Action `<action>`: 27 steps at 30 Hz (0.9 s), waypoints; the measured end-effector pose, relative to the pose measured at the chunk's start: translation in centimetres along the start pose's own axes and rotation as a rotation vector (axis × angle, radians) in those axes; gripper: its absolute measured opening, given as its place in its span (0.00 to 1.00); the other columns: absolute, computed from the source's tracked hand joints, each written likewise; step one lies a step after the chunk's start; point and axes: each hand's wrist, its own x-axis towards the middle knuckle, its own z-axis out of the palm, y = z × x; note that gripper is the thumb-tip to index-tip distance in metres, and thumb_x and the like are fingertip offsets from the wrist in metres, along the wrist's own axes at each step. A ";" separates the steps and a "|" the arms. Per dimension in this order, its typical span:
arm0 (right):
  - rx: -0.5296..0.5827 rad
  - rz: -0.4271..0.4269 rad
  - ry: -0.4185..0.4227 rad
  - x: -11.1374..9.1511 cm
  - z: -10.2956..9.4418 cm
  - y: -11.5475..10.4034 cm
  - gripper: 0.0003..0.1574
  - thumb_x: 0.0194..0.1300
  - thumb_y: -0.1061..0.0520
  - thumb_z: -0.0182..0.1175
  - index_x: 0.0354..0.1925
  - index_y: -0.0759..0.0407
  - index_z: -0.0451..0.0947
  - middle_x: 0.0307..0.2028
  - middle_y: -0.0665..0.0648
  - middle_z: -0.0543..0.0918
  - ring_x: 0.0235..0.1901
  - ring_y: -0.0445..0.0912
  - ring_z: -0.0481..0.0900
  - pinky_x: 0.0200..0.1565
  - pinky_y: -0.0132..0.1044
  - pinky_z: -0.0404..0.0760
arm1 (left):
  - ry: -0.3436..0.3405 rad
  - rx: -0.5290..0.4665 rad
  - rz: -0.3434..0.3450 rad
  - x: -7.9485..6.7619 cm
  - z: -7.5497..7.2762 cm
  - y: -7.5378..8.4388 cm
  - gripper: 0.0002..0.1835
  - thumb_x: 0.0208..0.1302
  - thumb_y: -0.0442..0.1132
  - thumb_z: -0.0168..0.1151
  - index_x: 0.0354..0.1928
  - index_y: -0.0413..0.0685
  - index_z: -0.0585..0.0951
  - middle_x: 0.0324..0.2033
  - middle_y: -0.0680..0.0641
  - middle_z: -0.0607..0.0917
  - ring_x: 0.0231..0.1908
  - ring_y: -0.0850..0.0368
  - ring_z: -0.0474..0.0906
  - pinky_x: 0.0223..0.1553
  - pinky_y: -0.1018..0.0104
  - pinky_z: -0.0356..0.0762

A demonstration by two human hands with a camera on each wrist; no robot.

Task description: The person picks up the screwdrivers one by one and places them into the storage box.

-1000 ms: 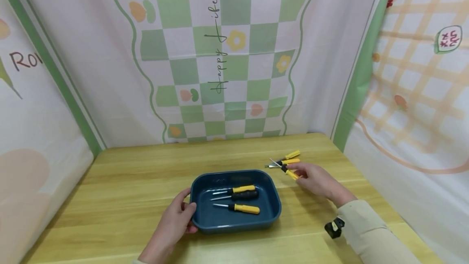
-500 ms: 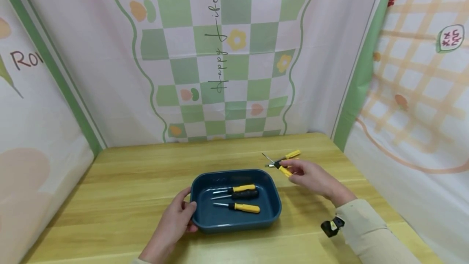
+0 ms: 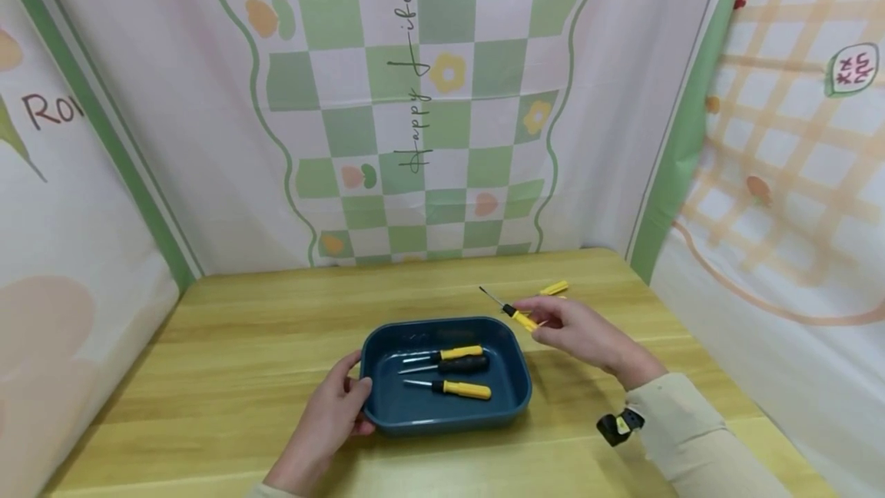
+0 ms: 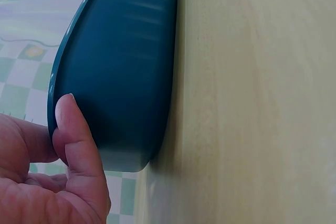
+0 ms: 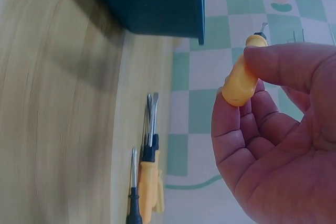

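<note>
My left hand (image 3: 337, 403) grips the left rim of a dark blue rectangular tray (image 3: 387, 410), thumb on one side and fingers on the other; the left wrist view shows this hold (image 4: 79, 166) close up. Between thumb and fingers of my right hand (image 3: 588, 333) is a yellow-handled screwdriver (image 5: 240, 83), its shaft pointing away to the upper left, above the table just past the tray's right back corner. Inside the tray lie two yellow screwdrivers, a nearer one (image 3: 466, 390) and a farther one (image 3: 462, 353), with a black-handled screwdriver (image 3: 465, 364) between them.
Beyond my right hand, more screwdrivers lie on the wooden table (image 3: 242, 360), partly hidden in the head view; one yellow handle (image 3: 555, 287) shows. The right wrist view also has a black-handled one (image 5: 134, 203) there. Patterned cloth (image 3: 442, 129) hangs behind the table.
My right hand has moved left with the screwdriver, away from the others on the table and toward the tray. The left hand and tray stay in place.
</note>
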 end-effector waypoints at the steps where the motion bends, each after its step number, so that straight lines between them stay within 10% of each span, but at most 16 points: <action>1: -0.002 -0.008 -0.004 0.0 0.0 -0.1 0.26 0.74 0.61 0.61 0.69 0.55 0.76 0.52 0.58 0.82 0.47 0.48 0.78 0.44 0.33 0.83 | 0.001 -0.001 0.001 0.0 0.0 0.0 0.30 0.81 0.41 0.52 0.80 0.50 0.61 0.49 0.39 0.76 0.33 0.50 0.79 0.32 0.59 0.87; 27: -0.038 0.007 -0.066 1.6 2.4 -2.7 0.27 0.75 0.59 0.61 0.68 0.47 0.77 0.52 0.53 0.83 0.46 0.49 0.78 0.44 0.37 0.84 | 0.002 0.004 0.002 -0.2 0.1 0.3 0.29 0.82 0.41 0.51 0.80 0.50 0.60 0.49 0.39 0.76 0.31 0.51 0.78 0.31 0.60 0.87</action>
